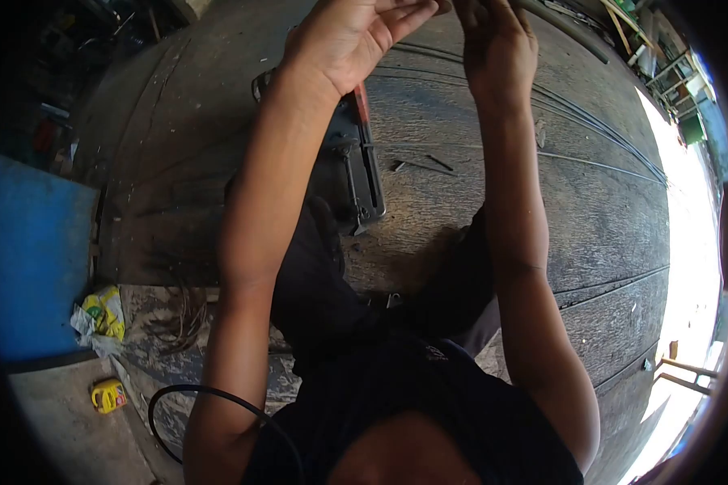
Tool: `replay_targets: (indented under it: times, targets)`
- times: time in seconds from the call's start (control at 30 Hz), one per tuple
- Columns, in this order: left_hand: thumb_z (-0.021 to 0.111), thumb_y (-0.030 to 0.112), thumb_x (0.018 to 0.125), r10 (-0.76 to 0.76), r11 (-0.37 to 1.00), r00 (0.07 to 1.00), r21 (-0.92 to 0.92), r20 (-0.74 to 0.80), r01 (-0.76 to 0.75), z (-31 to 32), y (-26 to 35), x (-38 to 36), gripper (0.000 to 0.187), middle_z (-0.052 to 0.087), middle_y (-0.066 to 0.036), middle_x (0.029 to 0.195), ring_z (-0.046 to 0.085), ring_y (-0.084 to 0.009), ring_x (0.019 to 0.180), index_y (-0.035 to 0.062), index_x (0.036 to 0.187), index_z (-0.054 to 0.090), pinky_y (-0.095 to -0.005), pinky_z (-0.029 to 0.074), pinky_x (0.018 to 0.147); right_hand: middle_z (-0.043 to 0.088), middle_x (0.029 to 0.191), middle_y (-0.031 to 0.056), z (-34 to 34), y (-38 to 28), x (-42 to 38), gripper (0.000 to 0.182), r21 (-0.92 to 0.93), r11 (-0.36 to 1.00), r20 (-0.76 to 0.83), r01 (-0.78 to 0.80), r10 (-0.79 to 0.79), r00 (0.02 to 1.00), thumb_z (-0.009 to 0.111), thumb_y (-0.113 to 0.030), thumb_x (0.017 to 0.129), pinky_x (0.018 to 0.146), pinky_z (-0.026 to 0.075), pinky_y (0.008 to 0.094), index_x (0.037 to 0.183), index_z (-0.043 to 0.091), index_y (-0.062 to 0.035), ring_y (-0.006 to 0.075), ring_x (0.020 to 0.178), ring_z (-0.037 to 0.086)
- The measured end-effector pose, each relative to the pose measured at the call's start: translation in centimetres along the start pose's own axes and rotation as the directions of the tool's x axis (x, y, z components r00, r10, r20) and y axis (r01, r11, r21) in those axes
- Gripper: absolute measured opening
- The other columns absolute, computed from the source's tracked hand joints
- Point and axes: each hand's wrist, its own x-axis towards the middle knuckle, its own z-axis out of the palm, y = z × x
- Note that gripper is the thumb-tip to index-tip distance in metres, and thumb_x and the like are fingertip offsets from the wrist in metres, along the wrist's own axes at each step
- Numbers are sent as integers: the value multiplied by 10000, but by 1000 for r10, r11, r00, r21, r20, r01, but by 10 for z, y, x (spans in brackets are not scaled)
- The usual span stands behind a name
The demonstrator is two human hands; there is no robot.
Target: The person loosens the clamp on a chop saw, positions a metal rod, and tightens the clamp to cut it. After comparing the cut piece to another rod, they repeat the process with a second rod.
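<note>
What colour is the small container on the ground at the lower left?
The small container is yellow, with a red mark on it. The head view shows it best.

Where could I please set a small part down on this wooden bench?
The planks right of the right forearm, below the long rods, lie bare. It is crowded around the metal tool and loose nails between the arms.

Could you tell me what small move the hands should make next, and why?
Probably lower both hands a little: the left hand and right hand meet at the top edge, fingertips cut off, above the metal tool on the wooden boards.
</note>
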Motion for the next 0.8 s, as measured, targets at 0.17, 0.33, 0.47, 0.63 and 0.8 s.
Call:
replay_targets:
  times: [0.17, 0.33, 0.47, 0.63, 0.8]
  targets:
    - [558, 240, 989, 219, 856, 969, 454, 113, -247, -28, 63, -79, 306, 692, -129, 1067, 668, -215, 1034, -17, 1132, 643, -293, 533, 907, 592, 1214, 240, -18, 0, 6, 309, -55, 998, 11, 42, -42, 999, 479, -71, 1014, 1070, 476, 448, 1237, 486, 143, 334, 1145, 606]
    - [598, 275, 962, 451, 782, 869, 559, -203, -275, -88, 129, -149, 298, 693, -103, 1029, 667, -202, 964, 13, 1096, 649, -304, 530, 880, 642, 1085, 237, 3, 12, -18, 266, -824, 383, 418, 419, -88, 904, 497, -56, 1004, 1006, 528, 420, 1151, 537, 162, 342, 1099, 633]
    - [632, 302, 941, 561, 742, 736, 625, -379, -244, -132, 152, -187, 293, 679, -75, 985, 655, -195, 928, 35, 1062, 648, -322, 522, 873, 674, 964, 145, 29, 48, -32, 202, -157, 977, 137, -147, 169, 976, 623, -91, 949, 846, 581, 365, 1038, 604, 89, 235, 856, 697]
    - [641, 307, 938, 603, 767, 595, 593, -532, -246, -190, 153, -217, 293, 672, -83, 990, 654, -203, 940, 38, 1054, 644, -339, 523, 884, 694, 978, 113, 89, 73, -104, 199, -512, 845, 228, -154, 307, 924, 636, -122, 953, 831, 549, 298, 1000, 682, 65, 153, 847, 667]
    - [631, 294, 942, 557, 820, 585, 499, -589, -279, -259, 147, -219, 271, 677, -89, 1002, 659, -205, 954, 47, 1053, 642, -349, 532, 884, 721, 940, 159, 107, 174, -162, 213, -625, 779, 444, 50, 302, 844, 668, -119, 916, 731, 534, 325, 1017, 674, 69, 174, 848, 667]
